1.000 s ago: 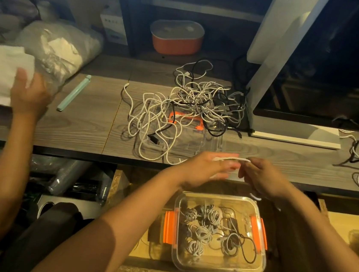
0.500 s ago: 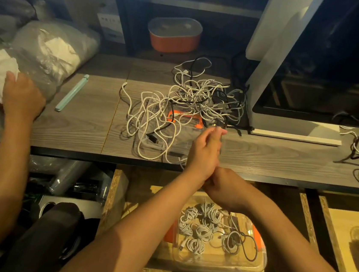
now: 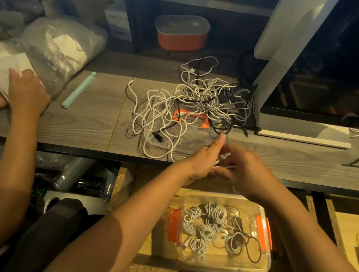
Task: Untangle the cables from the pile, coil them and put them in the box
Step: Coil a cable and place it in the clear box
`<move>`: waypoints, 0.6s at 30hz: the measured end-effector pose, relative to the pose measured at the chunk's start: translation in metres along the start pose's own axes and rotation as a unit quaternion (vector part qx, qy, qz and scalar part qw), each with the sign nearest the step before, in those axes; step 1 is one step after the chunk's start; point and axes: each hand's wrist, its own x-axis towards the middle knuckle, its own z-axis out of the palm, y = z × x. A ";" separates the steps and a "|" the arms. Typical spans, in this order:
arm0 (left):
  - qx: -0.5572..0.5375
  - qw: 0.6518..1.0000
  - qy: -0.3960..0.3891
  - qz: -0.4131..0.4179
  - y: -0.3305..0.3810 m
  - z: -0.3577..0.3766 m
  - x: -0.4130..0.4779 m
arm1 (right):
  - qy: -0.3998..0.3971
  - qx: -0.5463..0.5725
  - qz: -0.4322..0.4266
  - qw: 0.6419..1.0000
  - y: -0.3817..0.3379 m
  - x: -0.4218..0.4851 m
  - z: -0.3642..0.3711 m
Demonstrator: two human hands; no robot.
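Pinched between my two hands is a white cable (image 3: 226, 167), just above the front edge of the desk (image 3: 86, 123). My left hand (image 3: 202, 161) comes in from the lower left with the forearm rising steeply, fingers curled around the cable and the thumb sticking straight up. My right hand (image 3: 244, 167) meets it from the right, back of the hand toward me, fingers bent over the same strand; the two hands touch, and how many turns of cable sit between them I cannot tell. A short loop hangs under the right wrist.

Beyond my hands the pile of tangled cables (image 3: 191, 106), mostly white with a few black, lies on the desk over a clear lid with an orange clip (image 3: 191, 118). Below the desk edge, directly under my hands, the clear box (image 3: 222, 263) with orange latches holds several coiled white cables (image 3: 204, 226) and one black one.

At far left another person's hand (image 3: 26, 94) rests flat on white paper (image 3: 3, 66) beside a plastic bag (image 3: 61, 48). A pale green pen (image 3: 78, 89) lies nearby. A white carton (image 3: 117, 21) on the shelf carries print too small to read.
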 end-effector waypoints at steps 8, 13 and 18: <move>0.037 0.998 -0.052 -0.015 -0.003 0.001 -0.004 | -0.018 -0.012 -0.026 0.999 0.005 -0.004 0.001; 0.029 0.995 -0.096 0.021 0.000 0.000 -0.008 | 0.002 -0.013 -0.045 0.999 0.008 -0.008 -0.001; -0.101 0.992 -0.003 0.070 -0.001 0.010 -0.010 | 0.064 0.153 0.024 0.986 0.014 -0.010 -0.007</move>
